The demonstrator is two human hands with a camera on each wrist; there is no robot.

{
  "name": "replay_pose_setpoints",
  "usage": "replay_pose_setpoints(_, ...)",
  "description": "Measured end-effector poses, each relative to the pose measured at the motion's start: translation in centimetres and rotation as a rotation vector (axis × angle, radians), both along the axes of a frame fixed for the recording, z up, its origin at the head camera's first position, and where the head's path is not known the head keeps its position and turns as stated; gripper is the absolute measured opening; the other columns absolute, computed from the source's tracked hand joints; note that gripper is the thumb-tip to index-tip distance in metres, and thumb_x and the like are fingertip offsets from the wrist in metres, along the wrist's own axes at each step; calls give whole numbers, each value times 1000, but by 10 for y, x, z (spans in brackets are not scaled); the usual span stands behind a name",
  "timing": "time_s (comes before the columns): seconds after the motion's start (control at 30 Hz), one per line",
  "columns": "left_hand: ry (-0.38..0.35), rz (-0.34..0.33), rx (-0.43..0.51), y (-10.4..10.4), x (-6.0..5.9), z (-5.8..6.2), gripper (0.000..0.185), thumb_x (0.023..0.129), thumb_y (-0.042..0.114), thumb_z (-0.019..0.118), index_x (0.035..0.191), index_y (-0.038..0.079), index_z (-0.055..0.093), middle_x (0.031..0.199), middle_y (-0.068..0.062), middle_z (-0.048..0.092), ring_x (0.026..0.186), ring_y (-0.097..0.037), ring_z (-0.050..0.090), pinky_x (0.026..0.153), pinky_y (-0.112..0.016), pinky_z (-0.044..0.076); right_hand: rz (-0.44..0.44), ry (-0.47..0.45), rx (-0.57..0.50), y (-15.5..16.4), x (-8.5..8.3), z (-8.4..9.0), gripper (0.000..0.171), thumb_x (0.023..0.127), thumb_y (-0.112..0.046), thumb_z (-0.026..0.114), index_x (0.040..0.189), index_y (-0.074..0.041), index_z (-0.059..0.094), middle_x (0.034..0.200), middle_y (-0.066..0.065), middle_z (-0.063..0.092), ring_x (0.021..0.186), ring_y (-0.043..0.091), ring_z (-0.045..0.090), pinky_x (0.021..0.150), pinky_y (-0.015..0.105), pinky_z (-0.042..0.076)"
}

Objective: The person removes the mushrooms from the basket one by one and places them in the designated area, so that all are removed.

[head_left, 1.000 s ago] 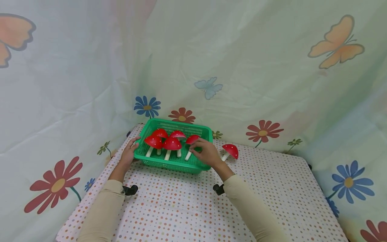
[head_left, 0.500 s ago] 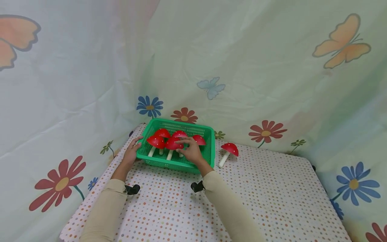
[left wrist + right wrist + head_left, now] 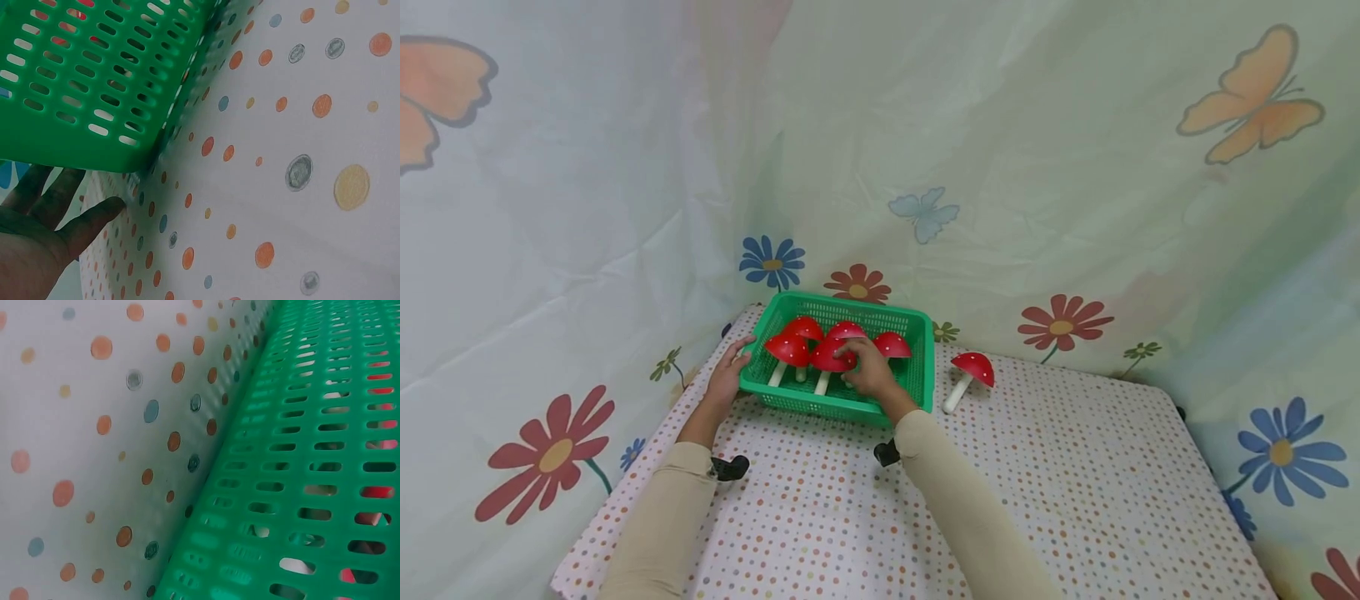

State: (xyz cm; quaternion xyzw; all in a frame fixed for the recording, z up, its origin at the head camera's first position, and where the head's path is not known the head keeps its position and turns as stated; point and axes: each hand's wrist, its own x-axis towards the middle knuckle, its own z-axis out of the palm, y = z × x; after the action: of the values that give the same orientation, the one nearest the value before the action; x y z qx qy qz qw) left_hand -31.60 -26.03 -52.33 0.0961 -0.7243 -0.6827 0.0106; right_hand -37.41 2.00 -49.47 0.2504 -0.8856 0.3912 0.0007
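A green plastic basket [image 3: 820, 407] holds several toy mushrooms with white-dotted red caps and white stems. My left hand [image 3: 725, 379] is at the basket's left end. In the left wrist view its fingers [image 3: 60, 195] reach out straight behind the green wall, with the thumb apart from it. My right hand [image 3: 874, 372] is inside the basket, its bent fingers at the right side of the front middle mushroom [image 3: 826, 356]. It partly covers the mushroom [image 3: 847, 328] behind. Whether the fingers grip a mushroom I cannot tell; the right wrist view shows mostly the basket wall [image 3: 281, 481].
One more mushroom [image 3: 973, 368] lies on the dotted tablecloth [image 3: 1075, 467] to the right of the basket. At the basket's right end sits another mushroom [image 3: 892, 344]. A cloth backdrop [image 3: 1030, 208] with flowers and butterflies rises close behind the basket.
My right hand has moved left from the rightmost mushroom in the basket to the middle ones, and its fingers have come down on the cap. My left hand has stayed at the basket's left end.
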Motion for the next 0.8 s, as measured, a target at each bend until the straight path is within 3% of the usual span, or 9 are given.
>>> replay_pose_setpoints(0.13, 3, 2, 10, 2, 1, 0, 45, 108, 36, 36, 152, 30, 34, 164, -5, 18, 142, -36, 34, 110, -54, 35, -26, 10, 29, -1, -2, -1, 30, 82, -1, 77, 107, -12, 64, 130, 8, 56, 122, 27, 51, 90, 40, 55)
replay_pose_setpoints(0.33, 5, -4, 10, 0, 1, -1, 45, 108, 37, 35, 152, 31, 33, 162, -9, 22, 139, -36, 38, 104, -50, 40, -29, 38, 1, -2, -2, -1, 27, 83, 0, 75, 104, -9, 62, 118, 8, 62, 113, 27, 57, 92, 41, 54)
replay_pose_setpoints(0.47, 8, -16, 10, 0, 1, -2, 46, 108, 37, 35, 153, 31, 33, 161, -11, 25, 137, -36, 40, 99, -45, 44, -30, 64, -16, -1, -1, -1, 25, 85, 2, 73, 107, -7, 65, 119, 8, 65, 113, 30, 60, 93, 43, 54)
replay_pose_setpoints(0.63, 11, -9, 2, 0, 2, 0, 45, 107, 37, 36, 152, 30, 34, 163, -8, 21, 139, -36, 37, 104, -49, 41, -59, 94, -9, -1, 1, 0, 24, 89, -5, 72, 112, -8, 70, 126, 8, 67, 112, 30, 64, 92, 41, 55)
replay_pose_setpoints(0.8, 12, -5, 8, 0, 4, 3, 46, 108, 36, 36, 153, 29, 33, 164, -5, 17, 142, -36, 34, 107, -50, 37, -99, 114, 12, -2, 2, 3, 19, 90, -11, 72, 109, -8, 73, 116, 7, 72, 108, 26, 67, 87, 37, 56)
